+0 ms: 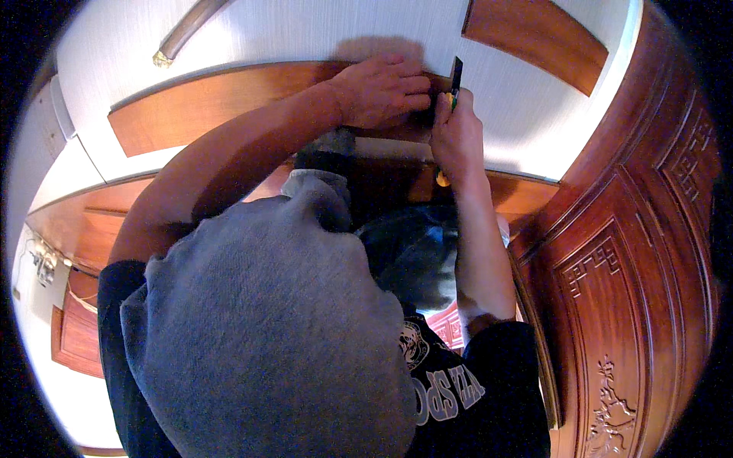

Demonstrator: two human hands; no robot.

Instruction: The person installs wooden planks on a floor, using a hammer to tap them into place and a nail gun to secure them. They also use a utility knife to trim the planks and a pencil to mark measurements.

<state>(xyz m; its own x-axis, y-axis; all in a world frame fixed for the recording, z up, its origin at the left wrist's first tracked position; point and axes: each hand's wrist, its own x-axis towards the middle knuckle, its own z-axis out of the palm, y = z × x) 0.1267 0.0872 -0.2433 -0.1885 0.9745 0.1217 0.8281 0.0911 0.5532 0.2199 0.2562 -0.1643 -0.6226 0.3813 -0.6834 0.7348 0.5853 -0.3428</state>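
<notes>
A long brown wooden board point(206, 103) lies across the pale, finely striped surface. My left hand point(378, 91) rests over its right part, with the fingers bent and closed around it. Close to the board's right end, my right hand point(460, 137) is wrapped around a utility knife point(456, 76). The knife has a dark blade pointing up and away, and a bit of yellow handle shows below my fist. Below my left wrist, a grey-clad leg point(267, 305) of mine is bent, its dark foot end point(328, 149) against or beside the board; contact is hard to make out.
Another brown board point(538, 38) lies at the far right. A dark, rounded stick point(187, 30) with a pale end is at the far left. Carved reddish wood panelling point(618, 290) rises along my right. More brown wood point(519, 195) runs beneath the pale surface's near edge.
</notes>
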